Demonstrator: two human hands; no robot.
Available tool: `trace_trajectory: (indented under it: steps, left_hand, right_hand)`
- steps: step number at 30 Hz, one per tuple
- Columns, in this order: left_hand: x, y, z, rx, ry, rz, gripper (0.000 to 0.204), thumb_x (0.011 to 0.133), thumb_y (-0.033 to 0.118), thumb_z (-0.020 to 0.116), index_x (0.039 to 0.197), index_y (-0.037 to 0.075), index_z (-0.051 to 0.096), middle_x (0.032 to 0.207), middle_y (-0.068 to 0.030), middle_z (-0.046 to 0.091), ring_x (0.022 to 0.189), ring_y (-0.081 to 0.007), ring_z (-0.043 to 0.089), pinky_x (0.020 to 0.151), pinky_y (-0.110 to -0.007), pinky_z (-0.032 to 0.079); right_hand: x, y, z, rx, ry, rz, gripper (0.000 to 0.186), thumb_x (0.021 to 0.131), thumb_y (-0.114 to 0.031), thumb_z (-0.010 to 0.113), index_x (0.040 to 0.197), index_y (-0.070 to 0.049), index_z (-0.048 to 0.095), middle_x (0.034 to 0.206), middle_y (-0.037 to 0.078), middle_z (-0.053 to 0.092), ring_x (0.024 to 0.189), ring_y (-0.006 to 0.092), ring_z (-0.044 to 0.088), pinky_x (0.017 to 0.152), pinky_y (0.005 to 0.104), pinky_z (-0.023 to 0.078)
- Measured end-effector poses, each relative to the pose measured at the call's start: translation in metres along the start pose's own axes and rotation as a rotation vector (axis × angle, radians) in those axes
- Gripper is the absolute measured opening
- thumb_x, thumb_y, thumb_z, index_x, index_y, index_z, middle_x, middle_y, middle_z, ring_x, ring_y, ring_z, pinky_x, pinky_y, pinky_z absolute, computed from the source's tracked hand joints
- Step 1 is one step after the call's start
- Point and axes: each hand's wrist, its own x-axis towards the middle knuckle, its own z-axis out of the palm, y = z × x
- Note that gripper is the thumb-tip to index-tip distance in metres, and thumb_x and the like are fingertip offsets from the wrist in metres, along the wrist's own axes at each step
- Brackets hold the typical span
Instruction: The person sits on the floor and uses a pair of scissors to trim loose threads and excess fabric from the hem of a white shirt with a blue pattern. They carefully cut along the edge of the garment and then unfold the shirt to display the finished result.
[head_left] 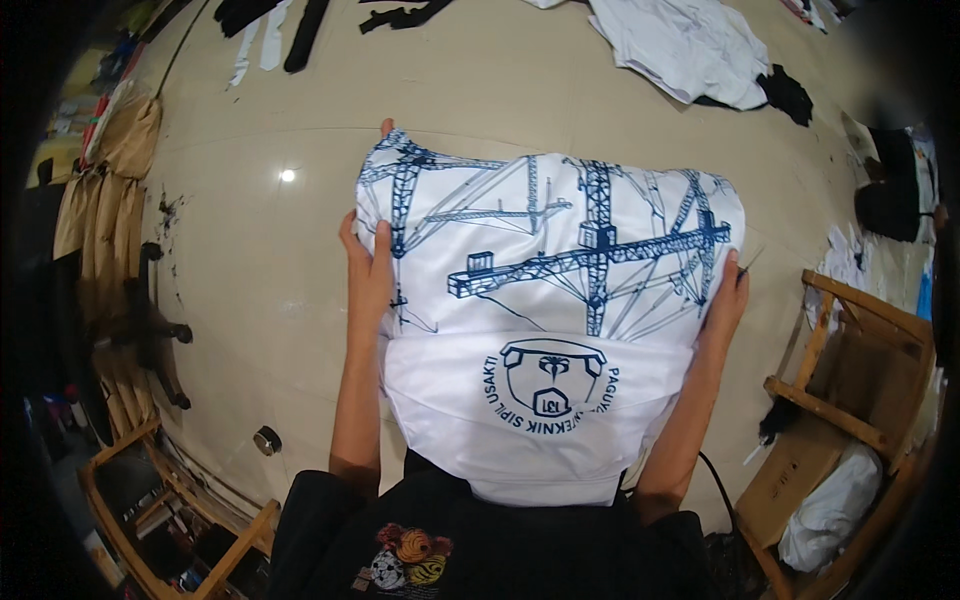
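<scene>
A white printed garment (520,300) with dark blue crane drawings and a round emblem is spread in front of me, its lower part reaching my lap. My left hand (370,268) grips its left edge, thumb on top and other fingers partly hidden behind the cloth. One fingertip shows past the far left corner. On the opposite edge, my right hand (730,293) is closed on the fabric, thumb on top. A thin pointed tool (750,262) juts out beside that thumb; its handle is hidden, so I cannot tell its kind.
White and black clothes (690,50) lie on the tiled floor (250,250) at the far side. Wooden frames stand at left (225,565) and right (850,360). A cardboard box (790,485) and white plastic bag (835,510) sit lower right. A small round object (267,440) lies left.
</scene>
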Motion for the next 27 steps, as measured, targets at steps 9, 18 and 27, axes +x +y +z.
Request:
trace_trajectory:
  steps: [9, 18, 27]
  left_hand:
    - [0.04, 0.024, -0.002, 0.122, 0.089, -0.029, 0.064, 0.091, 0.047, 0.072, 0.118, -0.011, 0.062, 0.108, -0.0284, 0.07, 0.102, -0.0342, 0.068, 0.09, -0.037, 0.05]
    - [0.059, 0.03, 0.011, 0.097, 0.246, 0.149, 0.05, 0.089, 0.043, 0.075, 0.097, -0.005, 0.063, 0.086, -0.0207, 0.07, 0.079, -0.0298, 0.068, 0.075, -0.039, 0.053]
    - [-0.12, -0.035, -0.087, 0.344, -0.2, 0.573, 0.026, 0.081, 0.007, 0.071, 0.104, -0.002, 0.061, 0.095, -0.0198, 0.058, 0.095, -0.036, 0.055, 0.082, -0.044, 0.043]
  right_hand:
    - [0.043, -0.005, 0.006, 0.184, 0.029, -0.172, 0.037, 0.087, -0.029, 0.081, 0.08, -0.005, 0.053, 0.078, 0.001, 0.054, 0.069, 0.0127, 0.05, 0.063, 0.0261, 0.044]
    - [0.054, -0.019, 0.016, 0.076, 0.172, -0.382, 0.052, 0.083, -0.022, 0.085, 0.069, -0.008, 0.037, 0.072, -0.003, 0.037, 0.067, 0.0119, 0.035, 0.061, 0.0269, 0.035]
    - [-0.115, 0.065, -0.09, -0.035, -0.151, -0.68, 0.012, 0.076, 0.004, 0.056, 0.086, 0.003, 0.05, 0.09, 0.01, 0.051, 0.081, 0.0148, 0.042, 0.075, 0.0241, 0.037]
